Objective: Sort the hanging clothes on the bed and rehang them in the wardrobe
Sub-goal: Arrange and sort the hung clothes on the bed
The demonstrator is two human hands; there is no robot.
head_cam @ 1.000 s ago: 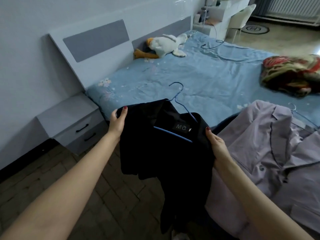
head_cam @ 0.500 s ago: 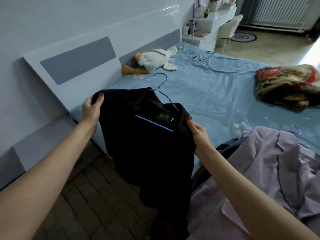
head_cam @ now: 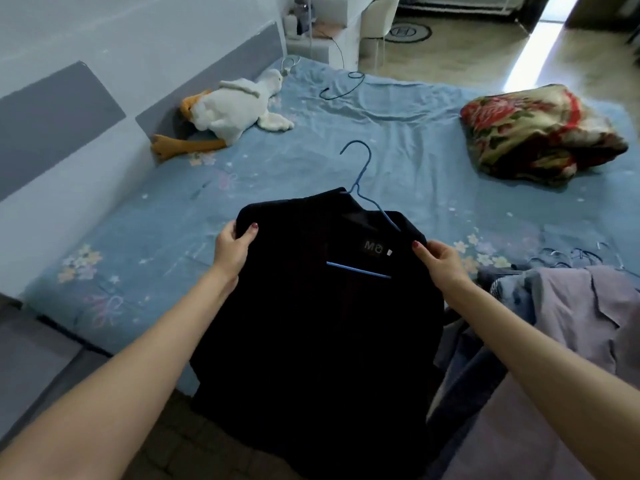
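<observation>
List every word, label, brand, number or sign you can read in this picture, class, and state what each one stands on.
"M", followed by a round mark too unclear to read as a letter: on the neck label inside the black garment that both hands hold.
Small white tag beside that label: too small to read.
Round floor mat in the far room: it bears an emblem, too blurred to read.

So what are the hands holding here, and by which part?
Both hold the black garment on its blue hanger: left hand grips one shoulder, right hand pinches the other.
</observation>
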